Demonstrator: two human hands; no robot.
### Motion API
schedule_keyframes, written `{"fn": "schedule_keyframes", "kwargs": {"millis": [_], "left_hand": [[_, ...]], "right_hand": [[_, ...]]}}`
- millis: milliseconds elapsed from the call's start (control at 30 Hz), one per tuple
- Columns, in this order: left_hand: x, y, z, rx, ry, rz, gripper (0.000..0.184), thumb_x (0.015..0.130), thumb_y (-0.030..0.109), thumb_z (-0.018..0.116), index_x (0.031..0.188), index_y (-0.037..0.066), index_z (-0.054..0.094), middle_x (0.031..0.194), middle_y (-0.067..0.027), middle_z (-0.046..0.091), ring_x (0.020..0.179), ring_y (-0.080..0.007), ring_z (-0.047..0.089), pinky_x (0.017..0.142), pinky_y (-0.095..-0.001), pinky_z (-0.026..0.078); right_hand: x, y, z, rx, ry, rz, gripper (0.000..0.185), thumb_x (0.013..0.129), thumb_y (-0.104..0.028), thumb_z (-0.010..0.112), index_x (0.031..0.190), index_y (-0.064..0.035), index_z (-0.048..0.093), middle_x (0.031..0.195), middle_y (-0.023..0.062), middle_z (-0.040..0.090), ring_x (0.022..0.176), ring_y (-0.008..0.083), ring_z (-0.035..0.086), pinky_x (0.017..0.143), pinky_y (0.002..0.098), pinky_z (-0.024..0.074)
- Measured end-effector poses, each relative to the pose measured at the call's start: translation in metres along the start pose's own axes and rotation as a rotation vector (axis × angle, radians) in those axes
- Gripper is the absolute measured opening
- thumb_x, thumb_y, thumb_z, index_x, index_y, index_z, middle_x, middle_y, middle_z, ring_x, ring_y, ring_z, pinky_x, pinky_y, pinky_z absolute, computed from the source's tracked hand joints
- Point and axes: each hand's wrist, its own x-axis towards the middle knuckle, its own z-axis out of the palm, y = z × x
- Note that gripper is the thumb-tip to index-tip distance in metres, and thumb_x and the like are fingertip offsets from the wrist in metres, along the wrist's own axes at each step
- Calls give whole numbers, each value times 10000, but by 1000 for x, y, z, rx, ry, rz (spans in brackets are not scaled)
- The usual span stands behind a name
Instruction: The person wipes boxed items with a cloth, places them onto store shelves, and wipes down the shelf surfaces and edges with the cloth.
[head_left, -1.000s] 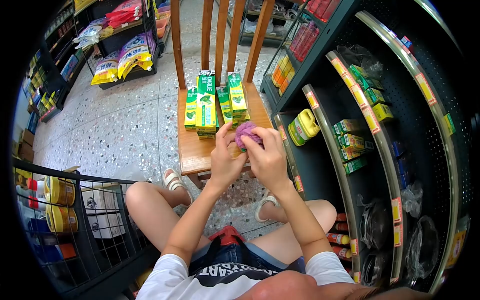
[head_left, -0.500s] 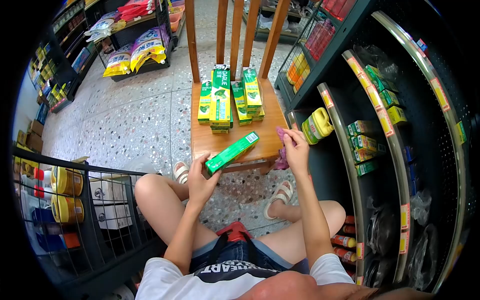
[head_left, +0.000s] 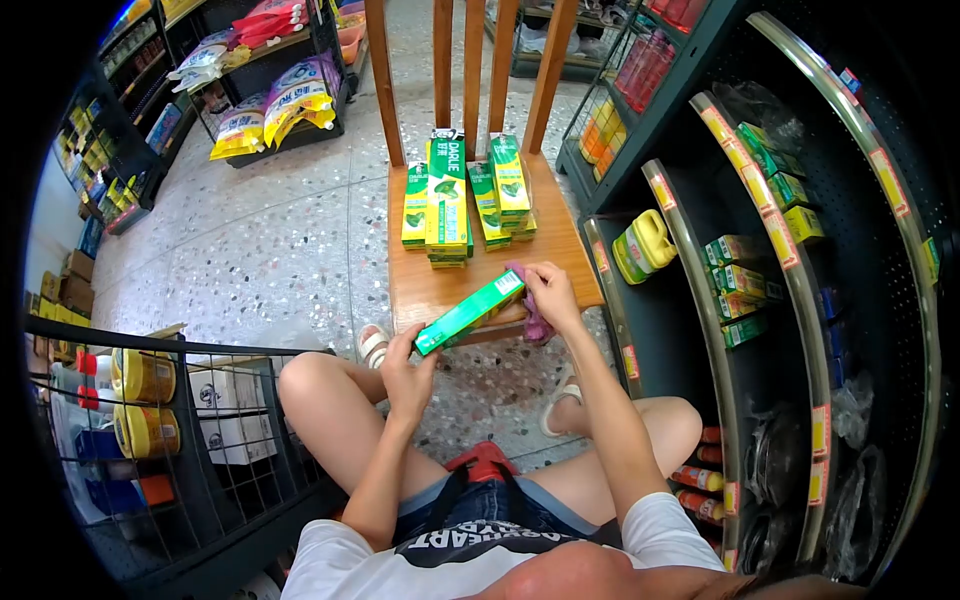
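Observation:
My left hand is closed on the near end of a green toothpaste box, which slants up to the right in front of the chair. In my right hand a crumpled purple cloth is pinched, its upper part against the far end of the box. Several green and yellow Darlie toothpaste boxes are stacked on the seat of a wooden chair, just beyond both hands.
Dark shelves rise at my right, holding small boxes and a yellow jug. A wire-sided rack with yellow tubs stands at my left. Farther off, yellow and purple bags lie on a low shelf.
My right hand has come leftward with the purple cloth, from apart to the far end of the toothpaste box. My left hand still holds the box. The view has shifted slightly.

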Motion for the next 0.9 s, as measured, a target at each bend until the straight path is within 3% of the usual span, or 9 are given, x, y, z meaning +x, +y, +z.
{"fn": "schedule_keyframes", "kwargs": {"millis": [100, 200, 300, 400, 433, 533, 633, 733, 900], "left_hand": [[4, -2, -5, 22, -30, -16, 459, 715, -29, 753, 1157, 1, 633, 1020, -156, 664, 939, -258, 653, 840, -325, 510], [7, 5, -17, -1, -76, -37, 435, 749, -32, 749, 1165, -17, 623, 1033, -113, 675, 915, -194, 658, 810, -296, 523], [-2, -19, -28, -442, -85, -306, 412, 786, -49, 731, 1179, -40, 608, 1041, -82, 672, 904, -139, 646, 781, -265, 528], [-8, -7, -60, -616, -93, -645, 405, 804, -62, 721, 1187, -69, 589, 1044, -83, 665, 888, -122, 641, 757, -246, 526], [-12, -9, -65, -651, -36, -596, 394, 823, -44, 710, 1193, -74, 579, 992, -78, 667, 823, -113, 643, 721, -218, 516], [-20, -5, -92, -714, -6, -742, 367, 857, 4, 701, 1191, -71, 567, 944, -59, 660, 776, -100, 632, 699, -208, 512], [-7, 11, -92, -817, 115, -702, 340, 892, 53, 678, 1194, -60, 568, 980, -73, 654, 831, -133, 637, 762, -273, 555], [28, 7, -72, -890, 227, -659, 310, 912, 69, 663, 1185, -45, 573, 989, -68, 646, 866, -133, 631, 747, -270, 551], [99, -17, -20, -936, 120, -580, 240, 907, 144, 694, 1081, -4, 621, 948, -49, 658, 859, -115, 627, 748, -277, 529]], "right_hand": [[-10, -8, -14, -139, -81, 10, 200, 893, -107, 598, 1014, 9, 707, 963, 138, 662, 885, 266, 651, 777, 348, 495], [-19, -18, -19, -282, -64, -130, 189, 877, -101, 604, 988, 7, 713, 947, 148, 658, 881, 289, 646, 793, 352, 499], [-19, -20, -23, -271, -63, -139, 183, 876, -101, 607, 972, 14, 711, 948, 149, 659, 892, 290, 645, 799, 349, 500], [-10, -5, -27, -245, 6, -143, 180, 875, -94, 608, 972, 21, 706, 942, 151, 657, 886, 287, 642, 797, 346, 498], [-7, -4, -28, -215, 25, -132, 177, 875, -87, 607, 975, 22, 704, 941, 154, 656, 884, 282, 640, 800, 347, 498], [2, 2, -34, -225, 71, -77, 176, 895, -98, 610, 973, 34, 698, 951, 141, 663, 926, 256, 637, 829, 327, 487], [5, 5, -32, -272, 133, -81, 175, 898, -99, 602, 967, 32, 696, 959, 140, 667, 912, 258, 644, 820, 332, 492], [3, 3, -28, -301, 157, -102, 172, 899, -101, 594, 962, 22, 696, 964, 146, 662, 904, 277, 644, 813, 348, 495], [-7, 5, -23, -343, 165, -209, 169, 900, -111, 585, 983, -9, 691, 985, 164, 627, 935, 331, 606, 833, 394, 474]]}}
